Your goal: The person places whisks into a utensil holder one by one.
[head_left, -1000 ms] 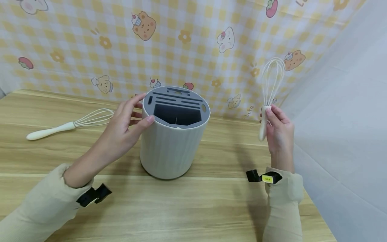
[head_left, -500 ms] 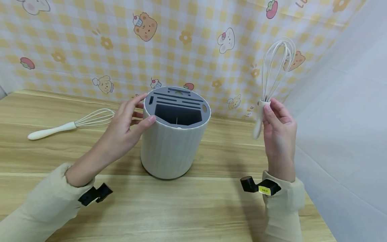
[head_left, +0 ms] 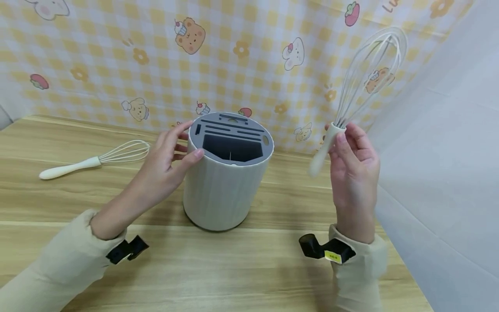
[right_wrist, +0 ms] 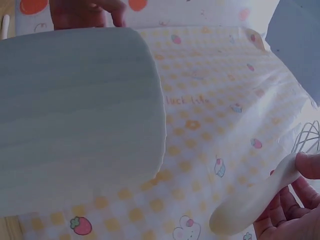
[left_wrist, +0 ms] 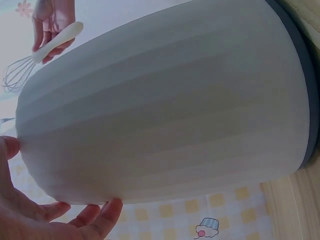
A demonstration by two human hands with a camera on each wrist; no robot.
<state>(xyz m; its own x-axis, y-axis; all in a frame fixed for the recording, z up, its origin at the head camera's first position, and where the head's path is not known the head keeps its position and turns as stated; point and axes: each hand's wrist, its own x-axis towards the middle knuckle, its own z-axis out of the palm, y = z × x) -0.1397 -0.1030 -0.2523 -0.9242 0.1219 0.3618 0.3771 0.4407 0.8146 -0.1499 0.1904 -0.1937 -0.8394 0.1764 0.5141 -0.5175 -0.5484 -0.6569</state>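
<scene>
A round, off-white knife holder (head_left: 222,195) with a grey slotted top (head_left: 234,130) stands upright on the table. My left hand (head_left: 163,162) holds its left side, thumb at the front rim and fingers spread along the side, as the left wrist view (left_wrist: 55,220) also shows. Off to the right, my right hand (head_left: 355,173) pinches a cream whisk (head_left: 330,138) near the top of its handle. That whisk is raised above the table, wire loops up and leaning right, handle end (right_wrist: 240,210) down and left. Another cream whisk (head_left: 78,166) lies left of my left hand.
Behind the wooden table (head_left: 218,268) hangs a yellow checked cloth (head_left: 249,65) with cartoon prints. A pale wall or sheet (head_left: 436,164) borders the right side. The holder's top has a wide opening (head_left: 234,148) in front and narrow slots behind.
The whisk in my right hand has tilted, its wire loops going up and right and its handle end swinging left. My left hand stays on the knife holder.
</scene>
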